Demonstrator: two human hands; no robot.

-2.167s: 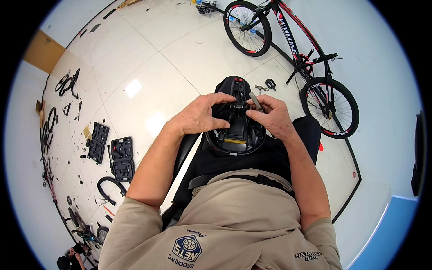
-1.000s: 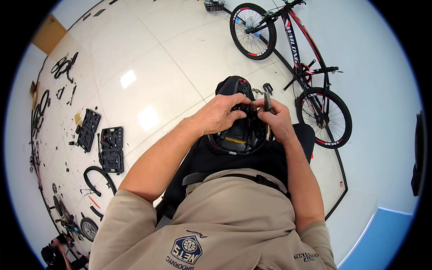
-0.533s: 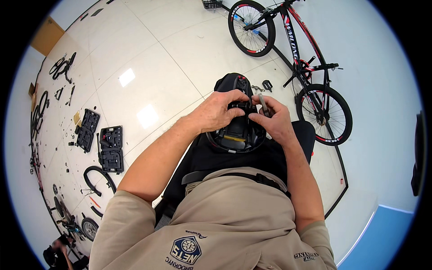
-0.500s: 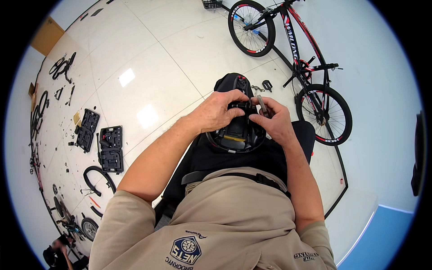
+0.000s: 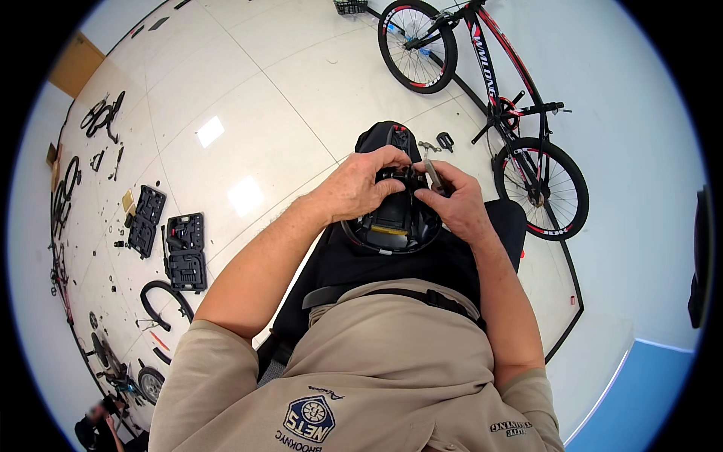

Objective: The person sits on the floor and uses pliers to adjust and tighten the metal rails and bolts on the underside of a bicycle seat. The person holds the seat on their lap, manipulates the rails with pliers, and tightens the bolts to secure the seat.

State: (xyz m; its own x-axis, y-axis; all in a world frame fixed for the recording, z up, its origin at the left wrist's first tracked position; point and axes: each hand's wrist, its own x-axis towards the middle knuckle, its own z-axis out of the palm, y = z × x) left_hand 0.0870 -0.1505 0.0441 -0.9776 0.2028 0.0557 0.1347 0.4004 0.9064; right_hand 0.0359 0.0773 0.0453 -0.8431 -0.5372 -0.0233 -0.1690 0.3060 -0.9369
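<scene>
An upturned black bicycle saddle [image 5: 392, 231] lies across my lap, its narrow nose pointing away from me and its wide end toward my belt. A yellow label shows on its underside. My left hand [image 5: 360, 184] is closed, thumb and fingers pinching the dark clamp [image 5: 407, 178] at the middle of the saddle. Close beside it on the right, my right hand [image 5: 458, 202] grips a short grey metal tool [image 5: 432, 175], probably a wrench, against the clamp. The tool's working end is hidden by my fingers and the dark parts.
Past the saddle, a black pedal [image 5: 445, 142] and small metal parts [image 5: 428, 147] lie on the tiled floor. A black and red bicycle [image 5: 506, 113] leans by the right wall. Left are open toolboxes [image 5: 185, 252], a curved black fender [image 5: 162, 286], and a person [image 5: 98, 426].
Both hands stay at the saddle clamp with almost no movement. The grey tool tilts slightly. The whole view has shifted a little.
</scene>
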